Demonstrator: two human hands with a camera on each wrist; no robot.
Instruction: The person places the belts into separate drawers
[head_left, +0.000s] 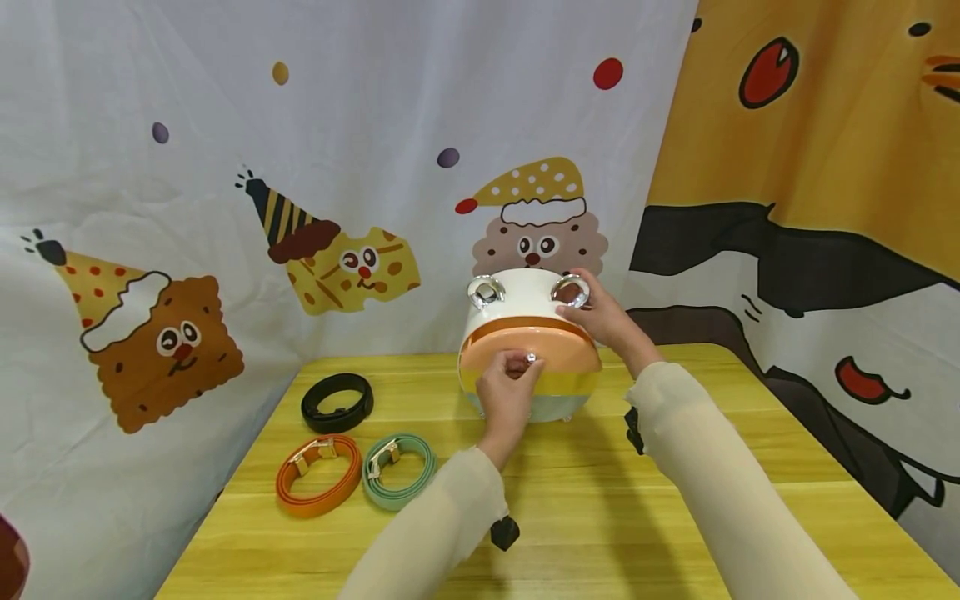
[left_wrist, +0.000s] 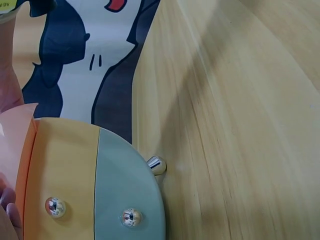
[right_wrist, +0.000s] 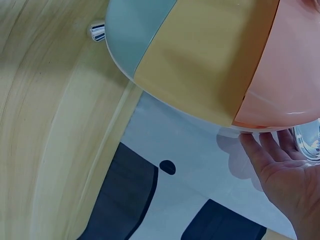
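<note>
A rounded white drawer box (head_left: pixel 528 293) with two silver rings (head_left: pixel 486 292) on top stands at the table's back. Its front has an orange drawer (head_left: pixel 487 343), a yellow drawer (left_wrist: pixel 62 165) and a green drawer (left_wrist: pixel 129 175); the orange one sticks out a little past the others. My left hand (head_left: pixel 508 392) pinches the small silver knob (head_left: pixel 531 358) of the orange drawer. With thumb in front and fingers along the side, my right hand (head_left: pixel 606 321) holds the box near its right ring. In the right wrist view, fingers (right_wrist: pixel 257 152) touch the box's side.
Left of the box lie a coiled black belt (head_left: pixel 363 408), a coiled orange belt (head_left: pixel 322 505) and a coiled green belt (head_left: pixel 401 497) on the wooden table (head_left: pixel 570 508). A printed cloth (head_left: pixel 360 100) hangs behind the table.
</note>
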